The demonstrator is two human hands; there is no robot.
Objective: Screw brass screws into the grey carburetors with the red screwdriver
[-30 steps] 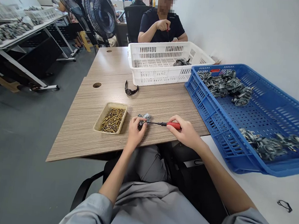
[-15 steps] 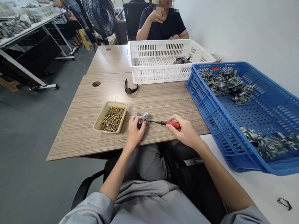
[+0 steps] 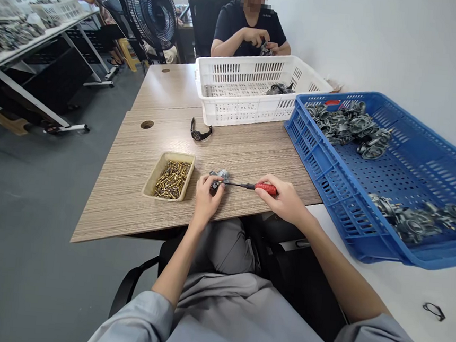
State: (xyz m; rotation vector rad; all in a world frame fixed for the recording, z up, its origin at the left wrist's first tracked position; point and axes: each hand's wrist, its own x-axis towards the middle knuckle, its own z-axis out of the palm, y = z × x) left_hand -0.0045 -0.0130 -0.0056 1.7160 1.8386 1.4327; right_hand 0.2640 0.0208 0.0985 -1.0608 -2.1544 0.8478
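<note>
My left hand (image 3: 207,197) is closed around a small grey metal carburetor (image 3: 222,174) at the front of the wooden table. Its fingers hide much of that part. In my right hand (image 3: 285,198) is a screwdriver (image 3: 265,188) with a red handle, held level. The dark shaft points left, and its tip meets the carburetor by my left fingertips; the exact contact point is too small to make out. Just left of my left hand stands a cream tray (image 3: 149,185) full of small brass-coloured pieces.
A blue crate (image 3: 330,188) with several carburetors stands at the right. Behind the table's middle is a white crate (image 3: 233,110) with a few dark parts. A black wristwatch (image 3: 199,135) lies on the table (image 3: 109,198). Across sits a person (image 3: 250,34) handling a metal part.
The person across has lowered a hand from near the face to a metal part. My hands, the screwdriver and the carburetor keep nearly the same position; the view has tilted slightly.
</note>
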